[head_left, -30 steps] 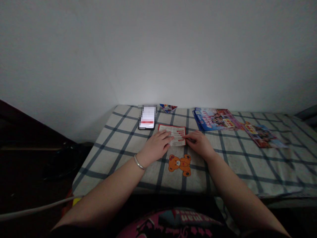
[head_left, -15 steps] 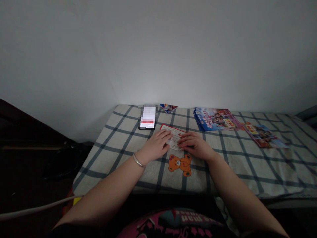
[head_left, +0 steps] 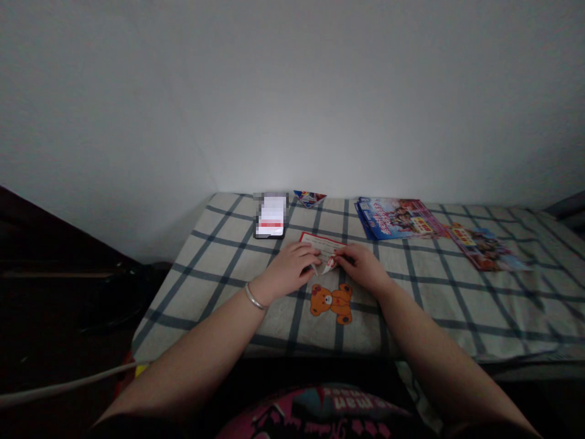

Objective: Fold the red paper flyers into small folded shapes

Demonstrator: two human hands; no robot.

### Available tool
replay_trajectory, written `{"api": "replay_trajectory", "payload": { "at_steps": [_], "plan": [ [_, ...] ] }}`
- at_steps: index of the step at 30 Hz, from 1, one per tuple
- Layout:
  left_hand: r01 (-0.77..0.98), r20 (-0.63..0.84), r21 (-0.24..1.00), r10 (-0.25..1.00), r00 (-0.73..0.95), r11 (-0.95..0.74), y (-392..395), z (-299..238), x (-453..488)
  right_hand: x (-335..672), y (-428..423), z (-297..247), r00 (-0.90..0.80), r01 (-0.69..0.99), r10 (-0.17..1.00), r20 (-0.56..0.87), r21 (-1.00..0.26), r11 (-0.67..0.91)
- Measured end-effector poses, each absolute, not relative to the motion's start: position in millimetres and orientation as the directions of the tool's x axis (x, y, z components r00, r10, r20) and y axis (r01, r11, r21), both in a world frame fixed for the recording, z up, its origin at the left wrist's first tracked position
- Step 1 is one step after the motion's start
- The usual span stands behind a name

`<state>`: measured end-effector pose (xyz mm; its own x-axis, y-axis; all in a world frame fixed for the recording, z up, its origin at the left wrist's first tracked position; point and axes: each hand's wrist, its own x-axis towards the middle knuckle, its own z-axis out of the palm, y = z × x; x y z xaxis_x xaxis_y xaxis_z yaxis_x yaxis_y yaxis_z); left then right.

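Note:
A small sheet of printed paper (head_left: 323,242) with a red edge lies on the checked tablecloth, just beyond a printed orange teddy bear. My left hand (head_left: 291,268) rests on the paper's left side, fingers stretched over it, a silver bangle on the wrist. On the other side, my right hand (head_left: 360,265) pinches the near right corner of the paper, which is lifted and bent inward. The near edge of the sheet rises a little between the two hands. Part of the paper is hidden under the fingers.
A lit phone (head_left: 271,214) lies beyond my left hand. Close to the wall sits a folded paper triangle (head_left: 310,198). Glossy leaflets (head_left: 397,218) are stacked to the right, with another leaflet (head_left: 487,247) farther right. The checked tablecloth (head_left: 210,268) covers the table against the wall.
My right hand's fingers have closed on the paper's near right corner and bent it up and inward. The left hand stays nearly in place on the sheet.

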<state>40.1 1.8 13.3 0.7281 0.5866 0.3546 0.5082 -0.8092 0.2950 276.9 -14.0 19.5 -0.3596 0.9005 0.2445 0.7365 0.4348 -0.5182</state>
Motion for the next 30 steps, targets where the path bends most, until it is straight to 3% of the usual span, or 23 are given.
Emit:
{"api": "replay_trajectory", "payload": {
  "at_steps": [9, 17, 24, 30],
  "plan": [
    [0.369, 0.357, 0.371, 0.498, 0.79, -0.852, 2, 19, 34, 274, -10, 18, -0.336, 0.769, 0.891, 0.306, -0.457, 0.447],
    [0.388, 0.312, 0.268, 0.46, 0.831, -0.882, -6, 20, 37, 284, -9, 18, -0.279, 0.788, 0.893, 0.354, -0.447, 0.423],
    [0.382, 0.295, 0.321, 0.475, 0.829, -0.867, -9, 24, 36, 285, -9, 17, -0.282, 0.777, 0.902, 0.328, -0.473, 0.415],
    [0.404, 0.291, 0.337, 0.502, 0.815, -0.851, -9, 24, 37, 280, -6, 14, -0.34, 0.823, 0.876, 0.343, -0.341, 0.454]
  ]
}}
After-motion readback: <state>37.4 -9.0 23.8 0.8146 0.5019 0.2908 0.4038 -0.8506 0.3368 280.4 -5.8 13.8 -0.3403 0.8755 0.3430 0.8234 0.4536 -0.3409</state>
